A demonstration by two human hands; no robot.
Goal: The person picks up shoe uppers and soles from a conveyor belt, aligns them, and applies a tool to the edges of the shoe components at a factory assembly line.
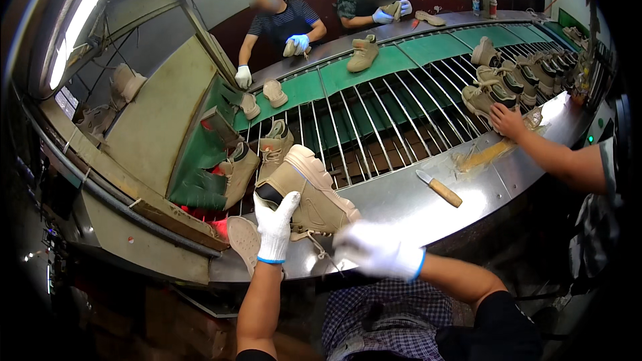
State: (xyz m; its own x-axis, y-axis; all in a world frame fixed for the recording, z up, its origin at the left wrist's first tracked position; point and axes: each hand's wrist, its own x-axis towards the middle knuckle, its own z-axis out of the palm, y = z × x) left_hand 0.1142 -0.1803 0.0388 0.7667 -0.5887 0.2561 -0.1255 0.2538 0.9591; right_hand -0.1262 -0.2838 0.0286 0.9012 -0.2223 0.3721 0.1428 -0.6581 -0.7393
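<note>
My left hand [275, 227], in a white knitted glove with a blue cuff, grips a tan lace-up boot [309, 194] around its dark-lined collar. The boot is tipped on its side, its chunky pale sole facing up and away and its laces dangling toward me. Close to the toe is my gloved right hand [380, 252], smeared by motion, so its fingers cannot be made out. A loose tan sole [245, 238] lies on the metal ledge beside my left wrist. Just beyond the held boot, two more tan boots stand on the conveyor; one is the left boot [239, 175].
A wooden-handled knife [441, 189] lies on the metal ledge [401, 210] to my right. Past it, a co-worker's bare hand [508, 122] touches a row of boots. Metal rollers [394, 117] and a green belt [334, 79] run ahead. Two gloved co-workers handle footwear across the line.
</note>
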